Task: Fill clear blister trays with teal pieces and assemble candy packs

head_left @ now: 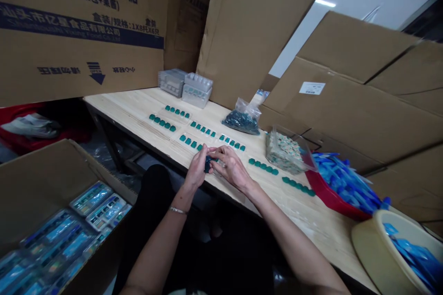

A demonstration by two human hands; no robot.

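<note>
Packs [58,239] fill a box [38,166] at lower left. Over the table's [131,109] near edge, the left hand [198,166] holds a dark item [208,164]; the right hand [232,166] bends over it, grip unclear. Green pieces [263,166] lie around.

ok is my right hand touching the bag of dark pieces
Apart: the head view shows table and green pieces between the right hand and the bag.

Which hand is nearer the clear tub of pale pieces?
Right. The right hand sits to the left of the tub in the picture, with a gap between them; the left hand is farther left, beyond the right one.
</note>
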